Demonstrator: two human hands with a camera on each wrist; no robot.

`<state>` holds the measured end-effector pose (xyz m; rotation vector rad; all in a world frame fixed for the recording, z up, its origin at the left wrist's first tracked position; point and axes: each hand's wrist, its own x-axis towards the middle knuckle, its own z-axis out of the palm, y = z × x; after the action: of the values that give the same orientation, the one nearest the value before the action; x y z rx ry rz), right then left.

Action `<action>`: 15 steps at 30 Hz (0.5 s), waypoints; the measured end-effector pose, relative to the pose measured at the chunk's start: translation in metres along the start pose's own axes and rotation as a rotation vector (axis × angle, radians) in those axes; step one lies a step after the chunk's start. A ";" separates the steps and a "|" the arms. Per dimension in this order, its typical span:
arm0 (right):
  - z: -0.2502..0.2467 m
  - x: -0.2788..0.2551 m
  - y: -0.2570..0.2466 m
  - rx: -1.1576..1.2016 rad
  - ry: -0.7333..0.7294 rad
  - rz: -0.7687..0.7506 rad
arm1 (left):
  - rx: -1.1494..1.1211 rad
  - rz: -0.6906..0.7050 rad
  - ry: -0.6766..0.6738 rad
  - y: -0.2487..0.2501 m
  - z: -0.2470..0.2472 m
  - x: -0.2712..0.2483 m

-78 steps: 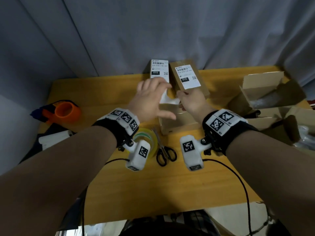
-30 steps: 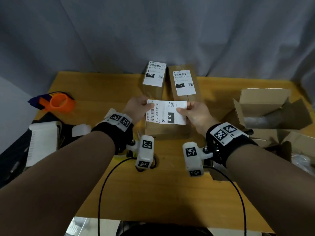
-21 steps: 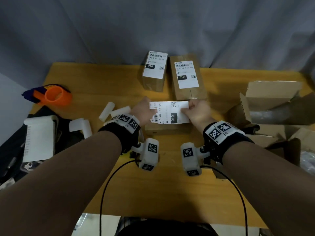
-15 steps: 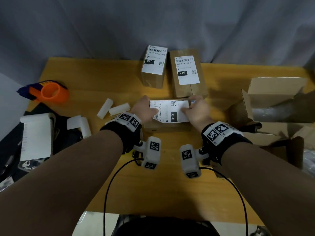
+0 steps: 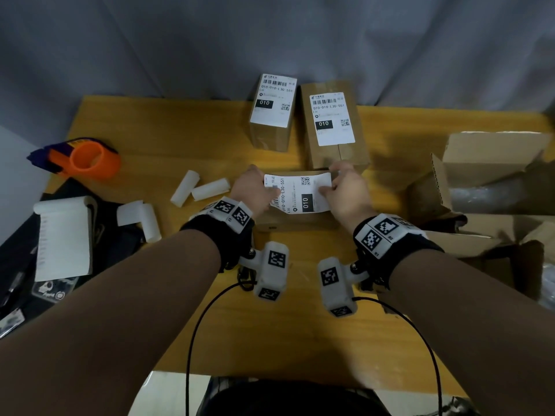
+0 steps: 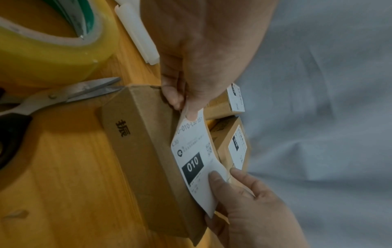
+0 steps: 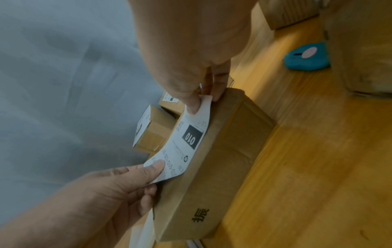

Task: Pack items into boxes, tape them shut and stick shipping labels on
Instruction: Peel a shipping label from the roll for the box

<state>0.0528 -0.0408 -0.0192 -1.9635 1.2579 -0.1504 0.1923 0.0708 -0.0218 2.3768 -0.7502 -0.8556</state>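
Note:
A white shipping label (image 5: 297,193) marked 010 is stretched between my two hands just over the top of a closed brown cardboard box (image 5: 300,222) at the table's middle. My left hand (image 5: 265,190) pinches the barcode end between thumb and fingers. My right hand (image 5: 326,187) pinches the other end. In the left wrist view the label (image 6: 195,156) sags toward the box (image 6: 144,159), and whether it touches is unclear. The right wrist view shows the label (image 7: 186,142) curved above the box (image 7: 218,167).
Two labelled boxes (image 5: 271,115) (image 5: 333,127) stand behind. A yellow tape roll (image 6: 53,47) and scissors (image 6: 63,95) lie near my left wrist. An orange tape dispenser (image 5: 87,159) and curled backing papers (image 5: 198,189) lie left. Open cartons (image 5: 486,175) crowd the right.
After peeling the label near the back boxes, both hands pulled it flat and brought it down over the box. It now hangs lower and sags in the middle.

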 end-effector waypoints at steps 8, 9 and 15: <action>0.000 0.001 -0.002 -0.006 -0.003 -0.009 | -0.025 0.018 0.037 -0.001 0.000 0.000; -0.001 0.000 -0.002 -0.009 -0.001 -0.010 | -0.027 0.021 0.038 -0.002 0.000 0.000; 0.002 -0.003 0.000 -0.116 0.015 -0.062 | 0.030 0.017 0.028 -0.003 0.003 0.002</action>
<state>0.0519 -0.0374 -0.0196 -2.1056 1.2406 -0.1258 0.1929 0.0710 -0.0265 2.3998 -0.7763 -0.8074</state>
